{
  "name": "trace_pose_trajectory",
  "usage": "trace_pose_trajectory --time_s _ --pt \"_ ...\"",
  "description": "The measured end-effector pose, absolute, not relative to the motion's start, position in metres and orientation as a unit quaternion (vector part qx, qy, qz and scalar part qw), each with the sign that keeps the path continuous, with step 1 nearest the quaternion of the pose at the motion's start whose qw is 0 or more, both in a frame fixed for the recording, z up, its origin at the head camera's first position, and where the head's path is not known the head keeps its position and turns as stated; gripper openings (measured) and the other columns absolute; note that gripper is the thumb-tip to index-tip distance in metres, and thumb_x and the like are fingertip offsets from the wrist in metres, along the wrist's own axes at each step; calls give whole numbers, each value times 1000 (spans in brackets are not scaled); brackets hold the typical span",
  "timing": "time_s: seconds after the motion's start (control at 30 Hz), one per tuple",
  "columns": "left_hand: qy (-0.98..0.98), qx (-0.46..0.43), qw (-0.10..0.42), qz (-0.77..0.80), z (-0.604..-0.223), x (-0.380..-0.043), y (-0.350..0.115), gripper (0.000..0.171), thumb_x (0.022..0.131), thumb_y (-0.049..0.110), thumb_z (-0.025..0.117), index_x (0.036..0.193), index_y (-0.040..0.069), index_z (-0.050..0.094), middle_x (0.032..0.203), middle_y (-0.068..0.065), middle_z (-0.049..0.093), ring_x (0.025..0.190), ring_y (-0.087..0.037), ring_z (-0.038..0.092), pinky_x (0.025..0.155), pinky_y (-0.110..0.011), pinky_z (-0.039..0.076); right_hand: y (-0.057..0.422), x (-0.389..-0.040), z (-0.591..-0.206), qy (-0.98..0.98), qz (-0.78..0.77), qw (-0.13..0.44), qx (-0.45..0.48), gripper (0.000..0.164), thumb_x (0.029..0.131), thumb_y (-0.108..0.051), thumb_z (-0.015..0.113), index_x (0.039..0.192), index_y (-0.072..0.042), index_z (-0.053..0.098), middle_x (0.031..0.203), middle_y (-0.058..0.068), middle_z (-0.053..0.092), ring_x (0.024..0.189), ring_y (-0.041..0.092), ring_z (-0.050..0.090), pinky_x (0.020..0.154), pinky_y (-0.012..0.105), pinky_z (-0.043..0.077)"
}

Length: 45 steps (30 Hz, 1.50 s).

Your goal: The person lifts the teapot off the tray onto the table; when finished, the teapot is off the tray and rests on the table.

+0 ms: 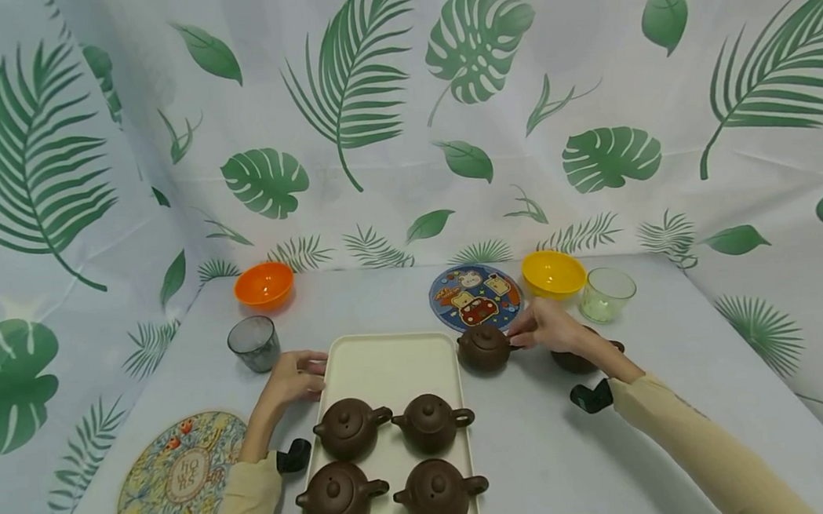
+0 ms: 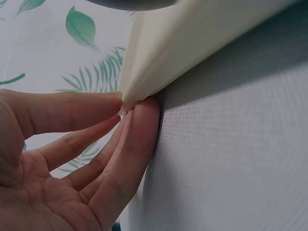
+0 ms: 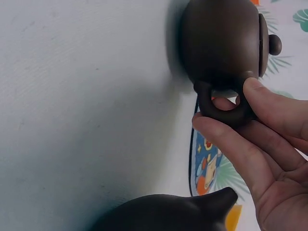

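Note:
My right hand (image 1: 548, 324) pinches the loop handle of a dark brown teapot (image 1: 484, 350) just beyond the tray's right far corner. In the right wrist view, thumb and fingers meet round that handle (image 3: 226, 115), and the lidded body stands close over the tabletop. With my left hand (image 1: 293, 380) I grip the left edge of a cream rectangular tray (image 1: 393, 360), thumb above and fingers beneath in the left wrist view. Several matching teapots (image 1: 429, 423) stand on the tray's near part. Another teapot (image 1: 572, 362) is partly hidden below my right forearm.
A blue cartoon round mat (image 1: 476, 296) lies at the back, beside a yellow bowl (image 1: 554, 273) and a greenish glass (image 1: 608, 295). On the left are an orange bowl (image 1: 265, 286), a grey glass (image 1: 254, 344) and a floral round mat (image 1: 184, 479). Leaf-print cloth (image 1: 392, 172) hangs behind.

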<state>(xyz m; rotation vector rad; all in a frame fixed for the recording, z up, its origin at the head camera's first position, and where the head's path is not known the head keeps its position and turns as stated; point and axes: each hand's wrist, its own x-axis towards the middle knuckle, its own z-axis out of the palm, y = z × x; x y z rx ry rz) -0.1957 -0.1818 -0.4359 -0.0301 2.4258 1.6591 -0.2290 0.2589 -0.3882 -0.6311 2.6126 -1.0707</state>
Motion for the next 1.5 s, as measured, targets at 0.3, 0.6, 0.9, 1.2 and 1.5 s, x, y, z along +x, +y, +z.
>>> trace_pose_trajectory --time_s 0.3,0.6,0.9,1.2,1.5 --pt "821 -13 100 561 -437 -195 -182 48 70 -17 62 118 -13 59 94 -24 65 68 -20 65 59 -35 58 258 -229 -390 902 -357 127 -208 14 83 2 68 95 8 73 86 15 73 71 23 69 64 29 58" --pt "828 -17 98 552 -436 -196 -182 48 70 -15 64 118 -12 60 95 -23 65 69 -20 64 61 -35 59 254 -230 -388 914 -330 105 -211 16 83 -3 70 96 6 73 87 14 73 72 17 65 65 28 56" --pt "824 -17 101 557 -436 -196 -182 48 71 -15 64 119 -12 59 95 -24 65 69 -20 65 61 -35 59 236 -216 -368 915 -349 21 -202 29 84 -11 72 106 7 70 99 19 72 88 30 70 77 40 58" --pt "821 -15 104 562 -436 -196 -182 49 70 -16 63 119 -13 59 95 -24 64 69 -20 64 60 -35 59 204 -188 -352 889 -397 10 -230 27 82 -10 74 104 7 71 99 20 71 88 27 71 73 29 58" --pt "818 -11 105 565 -435 -196 -182 49 70 -16 62 119 -13 59 96 -24 64 70 -20 64 61 -35 59 179 -163 -368 869 -406 56 -277 26 83 -13 74 103 4 72 96 15 73 86 20 71 74 26 58"
